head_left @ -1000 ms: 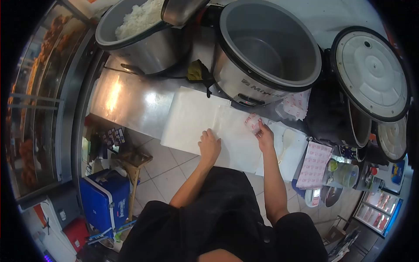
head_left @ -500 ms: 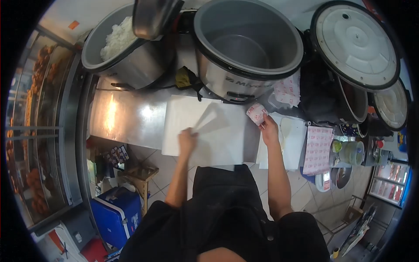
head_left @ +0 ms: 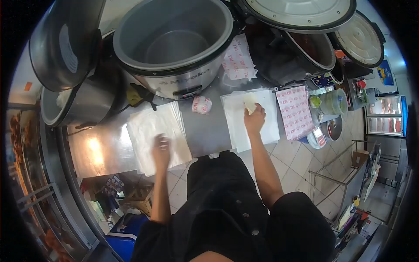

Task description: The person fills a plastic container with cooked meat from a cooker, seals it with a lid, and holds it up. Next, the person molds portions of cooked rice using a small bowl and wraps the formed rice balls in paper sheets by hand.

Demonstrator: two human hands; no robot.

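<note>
My left hand (head_left: 161,150) is over the left stack of white paper sheets (head_left: 148,124), smeared by motion, so its fingers cannot be made out. On the right, my right hand (head_left: 255,118) is at another pile of thin white sheets (head_left: 238,131), thumb and fingers apart beside a pale yellowish patch (head_left: 250,100) on the top sheet. Between the two piles, a small bundle wrapped in red-printed white paper (head_left: 201,105) stands on the metal counter (head_left: 205,135), apart from both hands.
A large open rice cooker (head_left: 174,76) stands behind the counter, with another cooker (head_left: 89,100) to its left. Pink-printed paper sheets (head_left: 294,111) lie at right, near a scale (head_left: 317,137). A dark pot (head_left: 312,48) is behind. A glass food cabinet (head_left: 32,183) borders the left.
My right hand has let go of the wrapped bundle, which now stands on the counter, and has moved to the right sheets. My view has turned right. The left hand remains over its paper stack.
</note>
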